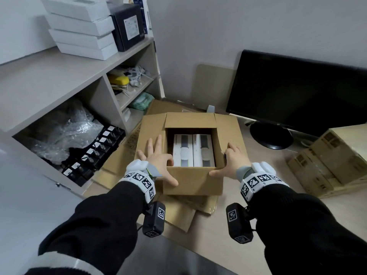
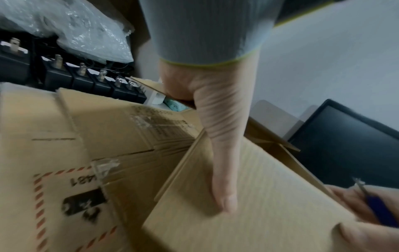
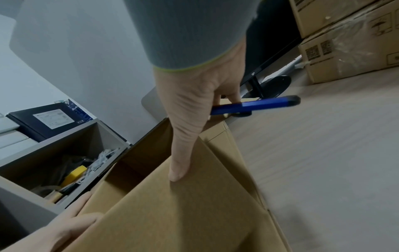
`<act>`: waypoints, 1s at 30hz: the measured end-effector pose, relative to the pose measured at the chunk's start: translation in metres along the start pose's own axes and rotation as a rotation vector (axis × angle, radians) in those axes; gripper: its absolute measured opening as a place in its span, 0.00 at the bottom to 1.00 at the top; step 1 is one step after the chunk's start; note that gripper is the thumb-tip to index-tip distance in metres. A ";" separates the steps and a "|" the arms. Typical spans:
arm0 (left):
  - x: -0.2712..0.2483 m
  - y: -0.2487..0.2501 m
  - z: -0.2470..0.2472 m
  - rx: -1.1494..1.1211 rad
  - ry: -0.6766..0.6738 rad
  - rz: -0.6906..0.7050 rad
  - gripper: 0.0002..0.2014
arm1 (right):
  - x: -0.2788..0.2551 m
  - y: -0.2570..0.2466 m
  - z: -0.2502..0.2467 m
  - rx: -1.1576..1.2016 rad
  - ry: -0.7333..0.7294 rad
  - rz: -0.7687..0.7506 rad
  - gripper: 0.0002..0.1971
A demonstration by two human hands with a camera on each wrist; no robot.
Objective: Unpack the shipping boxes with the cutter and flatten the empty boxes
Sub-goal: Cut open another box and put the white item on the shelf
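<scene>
An open cardboard box [image 1: 192, 183] stands on the desk with its flaps folded out. Two white product boxes [image 1: 183, 150] lie side by side inside it. My left hand [image 1: 156, 157] lies spread on the left flap with straight fingers, its thumb [image 2: 222, 179] pressed on the front wall. My right hand [image 1: 232, 159] is at the box's right front corner, thumb [image 3: 179, 163] on the front wall. Its fingers are curled round a blue cutter [image 3: 254, 105], whose blade tip sticks out in the left wrist view [image 2: 359, 184].
Flattened cardboard [image 1: 123, 149] lies under and left of the box. A black monitor [image 1: 294, 96] stands behind on the right, with sealed shipping boxes [image 1: 327, 161] beside it. The shelf unit [image 1: 59, 76] at left holds bubble wrap [image 1: 67, 132], black adapters [image 1: 93, 153] and white boxes [image 1: 79, 26].
</scene>
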State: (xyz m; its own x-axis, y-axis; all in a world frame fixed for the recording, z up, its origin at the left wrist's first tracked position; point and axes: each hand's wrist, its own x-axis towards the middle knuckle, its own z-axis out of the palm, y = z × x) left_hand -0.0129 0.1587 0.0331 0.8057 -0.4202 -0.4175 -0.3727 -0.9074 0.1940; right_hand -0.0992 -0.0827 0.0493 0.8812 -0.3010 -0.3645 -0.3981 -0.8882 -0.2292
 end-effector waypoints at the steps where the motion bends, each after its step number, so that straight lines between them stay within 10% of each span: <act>1: -0.002 0.001 -0.006 0.030 -0.050 0.000 0.33 | -0.002 -0.002 -0.004 0.003 -0.021 0.006 0.52; 5: -0.005 0.012 -0.051 0.162 -0.227 -0.066 0.52 | -0.008 -0.009 -0.025 0.013 -0.025 0.014 0.47; 12: 0.024 0.078 -0.122 -0.092 -0.169 0.153 0.25 | -0.008 -0.021 -0.055 0.041 0.036 -0.046 0.24; 18: 0.073 0.096 -0.078 -0.158 -0.168 -0.011 0.12 | 0.012 -0.023 -0.065 0.130 -0.057 -0.102 0.19; 30: 0.113 0.050 0.020 -0.551 -0.171 -0.529 0.50 | 0.060 -0.002 -0.045 0.653 -0.074 -0.031 0.13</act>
State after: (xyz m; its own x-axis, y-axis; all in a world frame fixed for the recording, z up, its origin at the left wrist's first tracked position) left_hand 0.0506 0.0661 -0.0218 0.7135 0.0329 -0.6998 0.3590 -0.8749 0.3249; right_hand -0.0342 -0.1144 0.0692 0.8842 -0.2331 -0.4048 -0.4662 -0.4954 -0.7330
